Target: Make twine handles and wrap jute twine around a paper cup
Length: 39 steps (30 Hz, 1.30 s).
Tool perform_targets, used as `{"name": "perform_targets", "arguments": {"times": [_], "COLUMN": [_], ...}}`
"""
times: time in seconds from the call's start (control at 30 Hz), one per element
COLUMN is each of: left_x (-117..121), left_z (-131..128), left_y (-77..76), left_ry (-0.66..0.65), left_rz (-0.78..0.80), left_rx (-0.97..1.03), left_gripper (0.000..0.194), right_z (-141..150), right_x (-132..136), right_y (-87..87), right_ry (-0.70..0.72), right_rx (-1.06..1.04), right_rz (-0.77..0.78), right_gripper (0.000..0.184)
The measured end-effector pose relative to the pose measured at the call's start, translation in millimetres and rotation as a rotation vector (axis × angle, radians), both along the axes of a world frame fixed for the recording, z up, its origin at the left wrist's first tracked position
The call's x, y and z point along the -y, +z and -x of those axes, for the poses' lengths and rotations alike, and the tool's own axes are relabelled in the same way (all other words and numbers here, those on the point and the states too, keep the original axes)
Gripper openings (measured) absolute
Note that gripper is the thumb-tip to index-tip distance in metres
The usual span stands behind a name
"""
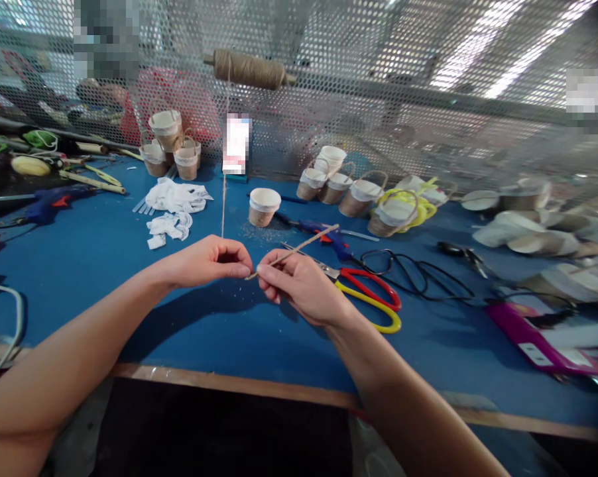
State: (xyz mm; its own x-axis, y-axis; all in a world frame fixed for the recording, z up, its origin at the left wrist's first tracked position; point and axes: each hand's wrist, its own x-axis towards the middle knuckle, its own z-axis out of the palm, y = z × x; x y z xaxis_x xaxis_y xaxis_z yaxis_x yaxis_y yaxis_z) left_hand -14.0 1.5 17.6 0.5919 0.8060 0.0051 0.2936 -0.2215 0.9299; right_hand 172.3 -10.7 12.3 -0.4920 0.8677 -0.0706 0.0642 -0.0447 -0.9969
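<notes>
My left hand (210, 260) is closed in a pinch on a strand of jute twine (224, 192) that runs straight up to a twine spool (249, 69) mounted on the mesh screen. My right hand (299, 285) is closed, pinching a short stiff piece of twine (299, 247) that slants up to the right. The fingertips of both hands nearly touch above the blue table (105, 265). Red and yellow scissors (368, 298) lie just right of my right hand. A twine-wrapped paper cup (263, 207) stands behind my hands.
Several twine-wrapped cups with handles (349, 189) stand at the back, more cups (170, 149) at the back left. White scraps (174, 202), a blue glue gun (55, 201), another blue glue gun (323, 235), black cable (413, 275) and a pink folder (542, 338) lie around. A person (130, 99) sits behind the mesh.
</notes>
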Motion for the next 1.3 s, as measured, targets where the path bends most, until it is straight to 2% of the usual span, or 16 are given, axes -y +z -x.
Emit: {"name": "perform_targets", "arguments": {"times": [0.27,0.6,1.0,1.3], "left_x": [0.5,1.4,2.4,1.7], "left_z": [-1.3,0.8,-3.8,-2.0], "left_y": [-1.1,-0.4,-4.0,-0.2], "left_ry": [0.005,-0.092,-0.023,-0.008], "left_rz": [0.053,0.094,0.031,0.091], "left_rx": [0.054,-0.005,-0.099,0.039], "left_gripper": [0.012,0.016,0.027,0.012], "right_z": [-0.7,0.4,3.9,0.0], "right_x": [1.4,3.4,4.2,1.6], "right_y": [2.4,8.7,2.8,2.2], "right_ry": [0.053,0.067,-0.091,-0.061], "right_rx": [0.002,0.111,0.242,0.090], "right_rz": [0.015,-0.022,-0.109,-0.027], "right_gripper": [0.016,0.011,0.020,0.022]}}
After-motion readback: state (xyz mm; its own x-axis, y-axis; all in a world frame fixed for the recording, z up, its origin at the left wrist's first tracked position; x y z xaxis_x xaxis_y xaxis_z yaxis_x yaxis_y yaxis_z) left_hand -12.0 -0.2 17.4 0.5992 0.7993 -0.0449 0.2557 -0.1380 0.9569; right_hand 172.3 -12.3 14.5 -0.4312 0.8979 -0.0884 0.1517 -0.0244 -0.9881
